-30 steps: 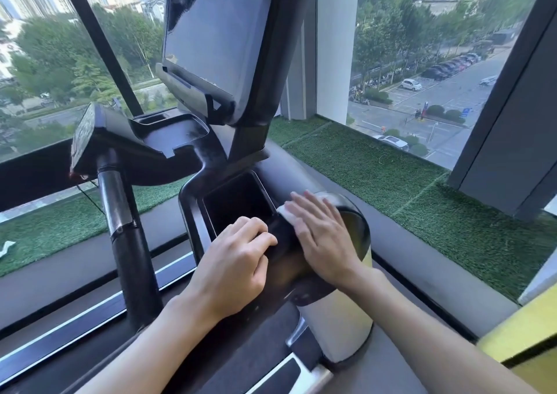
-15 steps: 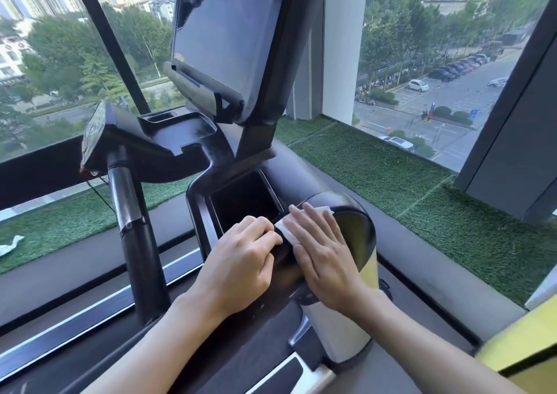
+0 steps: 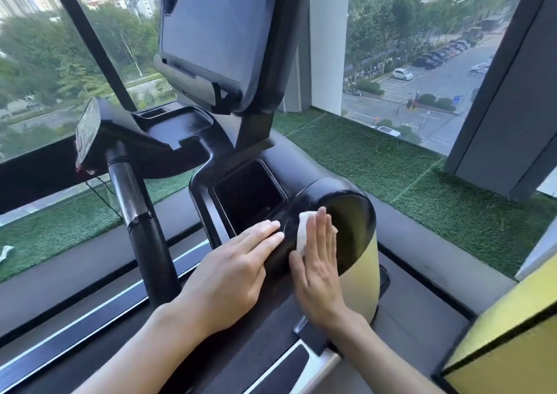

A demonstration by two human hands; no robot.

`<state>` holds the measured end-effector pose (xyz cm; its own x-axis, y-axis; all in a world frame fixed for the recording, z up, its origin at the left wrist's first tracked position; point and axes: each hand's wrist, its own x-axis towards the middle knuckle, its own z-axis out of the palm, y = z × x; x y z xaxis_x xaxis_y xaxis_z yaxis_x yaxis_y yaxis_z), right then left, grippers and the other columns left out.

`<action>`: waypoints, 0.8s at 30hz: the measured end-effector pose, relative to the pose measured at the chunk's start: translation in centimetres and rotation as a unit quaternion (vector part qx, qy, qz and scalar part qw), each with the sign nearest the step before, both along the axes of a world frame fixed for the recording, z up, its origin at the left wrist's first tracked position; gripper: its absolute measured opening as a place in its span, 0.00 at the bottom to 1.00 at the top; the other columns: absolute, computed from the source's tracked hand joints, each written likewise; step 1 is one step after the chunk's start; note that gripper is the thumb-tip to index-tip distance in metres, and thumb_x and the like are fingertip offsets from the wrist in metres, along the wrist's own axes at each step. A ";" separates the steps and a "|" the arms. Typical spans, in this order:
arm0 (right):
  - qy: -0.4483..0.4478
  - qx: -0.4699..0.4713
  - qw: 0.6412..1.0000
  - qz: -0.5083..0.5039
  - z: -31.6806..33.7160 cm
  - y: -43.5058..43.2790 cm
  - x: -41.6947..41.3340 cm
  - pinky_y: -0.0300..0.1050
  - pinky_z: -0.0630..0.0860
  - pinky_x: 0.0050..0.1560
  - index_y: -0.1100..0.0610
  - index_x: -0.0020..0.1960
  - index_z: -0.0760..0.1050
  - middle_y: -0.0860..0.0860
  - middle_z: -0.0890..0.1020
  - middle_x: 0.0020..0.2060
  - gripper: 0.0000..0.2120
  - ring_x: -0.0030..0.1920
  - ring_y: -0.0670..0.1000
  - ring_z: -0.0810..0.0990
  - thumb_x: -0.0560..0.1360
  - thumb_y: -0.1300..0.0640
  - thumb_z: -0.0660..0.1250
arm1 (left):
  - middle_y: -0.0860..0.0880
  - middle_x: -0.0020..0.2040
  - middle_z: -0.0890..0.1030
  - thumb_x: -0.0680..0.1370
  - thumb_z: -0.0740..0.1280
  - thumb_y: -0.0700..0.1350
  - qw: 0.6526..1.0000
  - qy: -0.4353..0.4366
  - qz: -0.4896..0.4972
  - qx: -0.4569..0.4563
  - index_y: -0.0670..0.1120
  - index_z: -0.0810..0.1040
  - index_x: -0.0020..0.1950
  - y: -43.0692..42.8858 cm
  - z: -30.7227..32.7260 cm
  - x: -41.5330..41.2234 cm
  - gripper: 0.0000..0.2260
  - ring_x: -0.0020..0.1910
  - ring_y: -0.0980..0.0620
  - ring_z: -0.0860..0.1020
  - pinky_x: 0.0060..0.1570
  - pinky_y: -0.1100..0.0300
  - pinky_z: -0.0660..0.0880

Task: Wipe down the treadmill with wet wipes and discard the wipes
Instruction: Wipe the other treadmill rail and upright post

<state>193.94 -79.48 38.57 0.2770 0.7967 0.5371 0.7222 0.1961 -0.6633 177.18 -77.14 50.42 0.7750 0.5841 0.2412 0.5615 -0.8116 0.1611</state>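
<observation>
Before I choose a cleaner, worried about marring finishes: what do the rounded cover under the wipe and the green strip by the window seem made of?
Rounded cover: probably moulded plastic, glossy black; it shows soft reflections and smooth curves. Green strip: looks like artificial turf, matt, with a short fuzzy pile and straight seams.

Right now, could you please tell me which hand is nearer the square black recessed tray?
Left. The left hand touches the near rim of the square black recessed tray; the right hand presses a white wipe further right.
</observation>
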 end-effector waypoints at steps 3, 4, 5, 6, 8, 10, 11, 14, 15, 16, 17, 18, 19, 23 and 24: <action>0.179 -0.046 0.981 -0.066 2.1 1.8 -0.5 0.49 0.33 0.78 0.44 0.76 0.32 0.41 0.33 0.77 0.29 0.77 0.40 0.31 0.80 0.41 0.40 | 0.56 0.77 0.64 0.79 0.58 0.39 1.000 -0.003 0.006 -0.001 0.48 0.68 0.76 0.0 -0.2 0.1 0.24 0.77 0.60 0.58 0.73 0.58 0.65; 0.217 -0.051 0.972 -0.075 2.5 1.8 -1.2 0.48 0.32 0.77 0.43 0.74 0.31 0.40 0.32 0.76 0.28 0.76 0.39 0.30 0.79 0.40 0.39 | 0.56 0.77 0.64 0.80 0.58 0.39 1.000 -0.006 0.007 -0.004 0.48 0.67 0.76 0.0 -0.2 0.0 0.24 0.77 0.61 0.58 0.73 0.57 0.65; 0.241 -0.050 0.966 -0.075 2.7 1.5 -2.2 0.48 0.32 0.77 0.43 0.74 0.31 0.39 0.31 0.75 0.27 0.75 0.38 0.29 0.79 0.40 0.40 | 0.56 0.77 0.64 0.80 0.59 0.39 1.000 -0.010 0.008 -0.007 0.48 0.67 0.76 0.0 -0.3 0.0 0.24 0.77 0.61 0.57 0.73 0.58 0.64; 0.259 -0.049 0.962 -0.066 2.7 0.7 -3.5 0.47 0.32 0.77 0.42 0.74 0.30 0.39 0.30 0.75 0.27 0.75 0.37 0.29 0.80 0.41 0.41 | 0.56 0.78 0.64 0.80 0.59 0.39 1.000 -0.015 0.010 -0.010 0.49 0.67 0.77 0.0 -0.3 0.0 0.24 0.77 0.61 0.57 0.74 0.58 0.63; 0.296 -0.046 0.953 -0.037 2.1 -1.7 -6.5 0.46 0.32 0.77 0.41 0.74 0.30 0.36 0.30 0.75 0.27 0.75 0.36 0.29 0.82 0.43 0.43 | 0.56 0.78 0.63 0.81 0.59 0.39 1.000 -0.021 0.012 -0.012 0.48 0.66 0.77 -0.1 -0.2 0.1 0.24 0.77 0.62 0.56 0.75 0.61 0.60; 0.325 -0.042 0.945 -0.013 1.5 -3.2 -8.3 0.44 0.34 0.77 0.38 0.74 0.30 0.34 0.29 0.75 0.28 0.74 0.35 0.29 0.82 0.43 0.44 | 0.56 0.78 0.62 0.82 0.58 0.40 1.000 -0.023 0.013 -0.014 0.49 0.65 0.78 -0.2 0.0 0.1 0.23 0.78 0.62 0.55 0.75 0.65 0.55; 0.338 -0.042 0.940 -0.015 1.5 -3.2 -8.3 0.43 0.34 0.77 0.39 0.75 0.31 0.34 0.30 0.75 0.28 0.74 0.34 0.30 0.82 0.43 0.44 | 0.56 0.78 0.62 0.82 0.58 0.41 0.999 -0.025 0.012 -0.017 0.49 0.64 0.78 -0.3 0.0 0.1 0.23 0.78 0.62 0.55 0.74 0.66 0.54; 0.411 -0.048 0.907 -0.075 2.4 -0.5 -6.0 0.43 0.34 0.78 0.48 0.80 0.37 0.42 0.35 0.79 0.27 0.76 0.37 0.33 0.85 0.47 0.45 | 0.56 0.78 0.62 0.82 0.57 0.40 0.999 -0.033 0.008 -0.021 0.48 0.65 0.78 -0.4 0.2 -0.1 0.23 0.78 0.61 0.55 0.72 0.69 0.52; 0.440 -0.051 0.891 -0.102 2.8 0.2 -5.3 0.43 0.35 0.78 0.50 0.81 0.39 0.44 0.38 0.79 0.27 0.77 0.39 0.35 0.85 0.47 0.45 | 0.56 0.78 0.62 0.82 0.57 0.40 0.999 -0.037 0.008 -0.022 0.48 0.65 0.78 -0.5 0.3 -0.1 0.23 0.77 0.61 0.55 0.72 0.70 0.51; 0.462 -0.054 0.877 -0.122 3.1 0.7 -5.0 0.42 0.36 0.77 0.51 0.81 0.40 0.45 0.39 0.80 0.28 0.78 0.41 0.36 0.86 0.47 0.46 | 0.57 0.78 0.62 0.82 0.57 0.39 0.999 -0.040 0.008 -0.024 0.49 0.65 0.78 -0.5 0.3 -0.1 0.23 0.77 0.61 0.55 0.72 0.70 0.51; 0.479 -0.059 0.866 -0.128 3.1 0.7 -5.4 0.41 0.37 0.77 0.51 0.81 0.39 0.45 0.40 0.80 0.28 0.78 0.41 0.38 0.86 0.47 0.47 | 0.57 0.78 0.62 0.82 0.57 0.39 0.999 -0.044 0.009 -0.027 0.49 0.65 0.78 -0.5 0.4 0.0 0.23 0.77 0.61 0.55 0.71 0.70 0.51; 0.491 -0.062 0.861 -0.117 2.9 0.1 -6.3 0.40 0.39 0.77 0.49 0.80 0.37 0.44 0.41 0.79 0.29 0.78 0.40 0.39 0.86 0.45 0.47 | 0.56 0.78 0.62 0.82 0.57 0.39 0.998 -0.047 0.010 -0.029 0.48 0.65 0.78 -0.5 0.5 0.0 0.23 0.77 0.61 0.56 0.71 0.70 0.51; 0.501 -0.061 0.859 -0.091 2.4 -0.8 -7.6 0.39 0.42 0.78 0.46 0.80 0.36 0.41 0.40 0.79 0.29 0.78 0.38 0.41 0.85 0.43 0.47 | 0.56 0.78 0.62 0.82 0.57 0.39 0.998 -0.051 0.011 -0.031 0.48 0.65 0.78 -0.5 0.5 0.0 0.23 0.77 0.61 0.56 0.71 0.70 0.52; 0.502 -0.075 0.861 -0.019 1.4 -3.6 -10.3 0.31 0.44 0.72 0.40 0.78 0.31 0.33 0.33 0.75 0.29 0.67 0.20 0.39 0.84 0.42 0.45 | 0.56 0.78 0.63 0.81 0.58 0.39 0.998 -0.053 0.014 -0.037 0.48 0.67 0.77 -0.3 0.5 -0.1 0.23 0.77 0.60 0.58 0.71 0.66 0.57; 0.498 -0.076 0.864 -0.028 1.6 -3.0 -9.3 0.34 0.42 0.74 0.41 0.78 0.32 0.35 0.33 0.76 0.28 0.69 0.24 0.37 0.85 0.43 0.45 | 0.56 0.78 0.63 0.82 0.58 0.39 0.998 -0.054 0.012 -0.040 0.48 0.67 0.77 -0.3 0.5 -0.1 0.23 0.77 0.59 0.58 0.71 0.67 0.56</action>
<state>184.61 -82.47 40.14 0.5815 0.8075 -0.0989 -0.2148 0.0352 -0.9760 177.09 -77.45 50.90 0.7335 0.6223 0.2734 0.5560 -0.7807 0.2853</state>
